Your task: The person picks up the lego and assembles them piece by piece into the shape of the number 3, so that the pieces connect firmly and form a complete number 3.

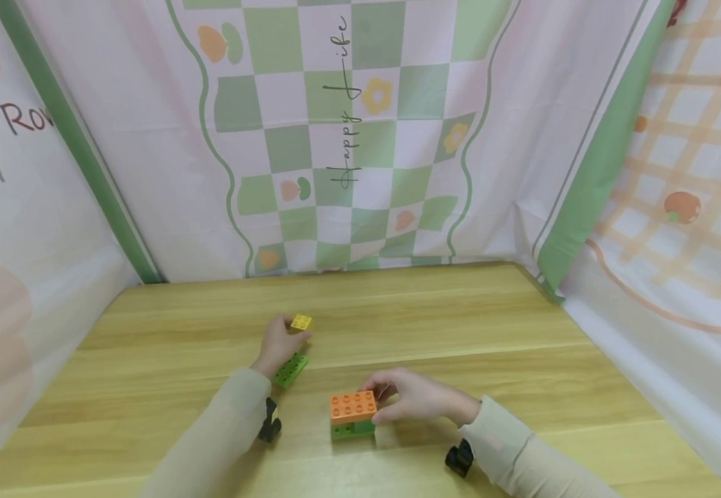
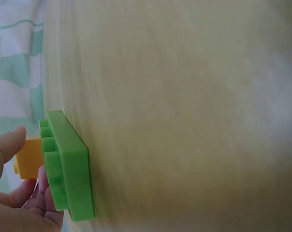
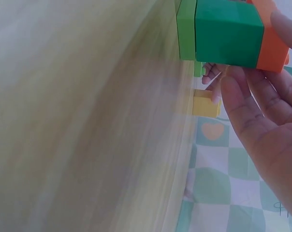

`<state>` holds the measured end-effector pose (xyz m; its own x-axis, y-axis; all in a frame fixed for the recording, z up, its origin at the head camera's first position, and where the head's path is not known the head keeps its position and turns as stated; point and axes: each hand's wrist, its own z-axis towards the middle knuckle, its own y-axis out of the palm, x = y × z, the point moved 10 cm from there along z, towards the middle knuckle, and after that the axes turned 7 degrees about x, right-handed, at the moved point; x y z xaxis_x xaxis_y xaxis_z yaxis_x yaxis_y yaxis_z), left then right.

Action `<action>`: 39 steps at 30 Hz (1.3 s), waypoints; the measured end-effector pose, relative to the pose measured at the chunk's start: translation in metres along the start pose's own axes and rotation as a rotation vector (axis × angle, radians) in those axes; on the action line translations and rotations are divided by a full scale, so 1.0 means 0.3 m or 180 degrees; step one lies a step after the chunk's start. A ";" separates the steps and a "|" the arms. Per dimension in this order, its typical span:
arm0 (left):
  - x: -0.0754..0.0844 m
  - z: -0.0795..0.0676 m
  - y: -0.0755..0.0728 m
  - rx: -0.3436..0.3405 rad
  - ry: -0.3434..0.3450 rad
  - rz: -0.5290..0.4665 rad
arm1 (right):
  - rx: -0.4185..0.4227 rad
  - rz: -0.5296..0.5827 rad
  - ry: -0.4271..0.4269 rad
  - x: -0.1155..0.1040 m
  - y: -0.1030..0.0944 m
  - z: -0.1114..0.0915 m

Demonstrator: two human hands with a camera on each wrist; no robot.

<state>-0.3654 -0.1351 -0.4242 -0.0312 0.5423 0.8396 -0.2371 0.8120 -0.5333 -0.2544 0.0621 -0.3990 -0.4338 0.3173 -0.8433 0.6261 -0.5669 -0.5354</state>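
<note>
Cloth [image 1: 285,149] with green and white squares hangs behind your tabletop [image 1: 460,325], and the words "Happy Life" run up it sideways. Your left hand [image 1: 279,344] pinches the small yellow block [image 1: 301,321] between thumb and fingers, out past the middle of the wood. You cannot tell if that block touches the wood. Near that wrist, a long green block [image 1: 290,370] lies flat with its bumps up. Closer to you is a little stack: a light green block [image 3: 187,31] at the bottom, a dark green block [image 3: 228,34] next, and an orange block [image 1: 352,407] on top. Your right hand [image 1: 419,395] has its fingers bent and holds the right end of the orange block.
</note>
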 end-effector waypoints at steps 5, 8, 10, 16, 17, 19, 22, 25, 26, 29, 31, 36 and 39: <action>-0.004 0.000 -0.002 0.0003 -0.0014 0.0008 | 0.0013 0.0052 0.0034 0.001 -0.003 -0.001; -0.005 0.000 0.000 -0.0021 -0.0016 0.0006 | 0.0016 0.0054 0.0034 0.001 -0.003 -0.001; -0.006 -0.002 -0.001 -0.0038 -0.0039 -0.0039 | 0.0017 0.0054 0.0031 0.002 -0.003 0.000; -0.007 -0.010 -0.002 -0.0099 -0.0007 -0.0131 | 0.0035 0.0027 0.0042 0.003 -0.002 0.000; -0.008 -0.011 -0.004 -0.0111 0.0000 -0.0126 | 0.0038 0.0022 0.0042 0.003 -0.002 0.000; -0.008 -0.016 -0.007 -0.0127 -0.0003 -0.0133 | 0.0044 0.0022 0.0037 0.002 -0.002 0.000; -0.009 -0.023 -0.015 -0.0152 -0.0026 -0.0186 | 0.0048 0.0024 0.0038 0.001 -0.001 -0.001; -0.002 -0.033 -0.024 -0.0174 -0.0024 -0.0296 | 0.0049 0.0026 0.0036 0.001 -0.001 -0.002; 0.001 -0.036 -0.025 -0.0190 -0.0017 -0.0340 | 0.0048 0.0029 0.0033 0.000 -0.002 -0.002; 0.014 -0.048 -0.034 -0.0215 0.0034 -0.0414 | 0.0039 0.0043 0.0033 0.000 -0.001 -0.002; 0.022 -0.057 -0.041 -0.0227 0.0074 -0.0412 | 0.0035 0.0048 0.0035 0.000 -0.001 -0.002; 0.037 -0.080 -0.058 -0.0246 0.0129 -0.0363 | 0.0037 0.0052 0.0033 0.003 -0.001 -0.001; 0.049 -0.093 -0.061 -0.0283 0.0154 -0.0395 | 0.0036 0.0049 0.0044 0.004 0.000 -0.001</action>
<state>-0.3343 -0.1359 -0.4050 0.0403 0.4446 0.8948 -0.1492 0.8882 -0.4346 -0.2546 0.0628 -0.3999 -0.4152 0.3188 -0.8520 0.6253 -0.5803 -0.5218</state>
